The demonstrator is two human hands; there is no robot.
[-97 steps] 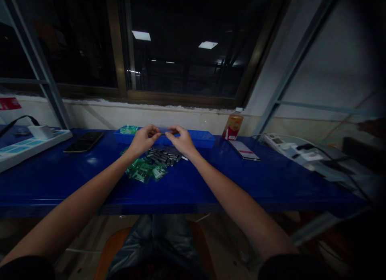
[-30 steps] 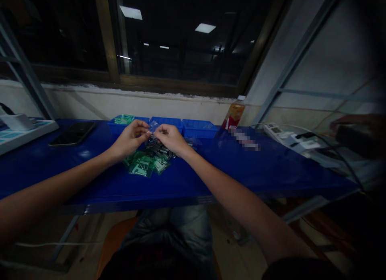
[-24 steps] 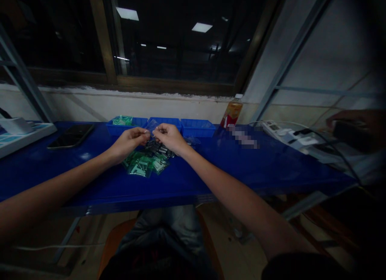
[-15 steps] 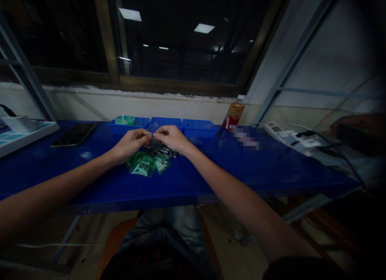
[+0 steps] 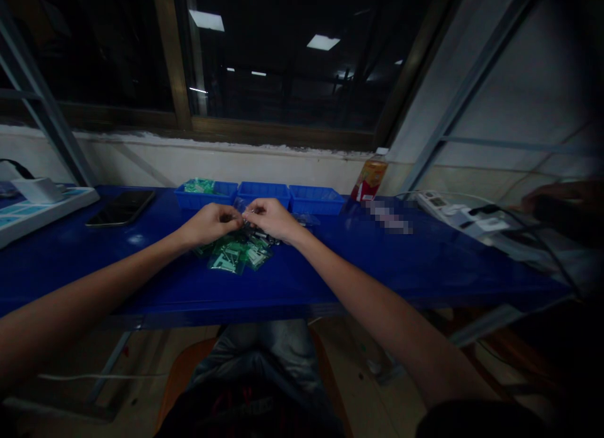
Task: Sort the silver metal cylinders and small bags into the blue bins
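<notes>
My left hand (image 5: 211, 224) and my right hand (image 5: 272, 218) meet fingertip to fingertip over the blue table (image 5: 302, 277). Both are closed in a pinch on a small clear plastic bag (image 5: 240, 204), whose film sticks up between them. What is inside the bag is too small and dim to make out. Under and in front of the hands lie several green-tinted plastic packets (image 5: 227, 257) with pale parts inside. Some small dark metal-looking pieces (image 5: 258, 235) show beside the packets, partly hidden by my right hand.
Three blue trays stand along the wall; the left tray (image 5: 182, 199) holds green packets. A phone (image 5: 121, 208) and a power strip (image 5: 56, 211) lie at left. A drink bottle (image 5: 372, 175) and another power strip (image 5: 453, 218) with cables are at right.
My fingertips have come closer together at the bag. The left hand has shifted slightly right, and the whole view has shifted a little.
</notes>
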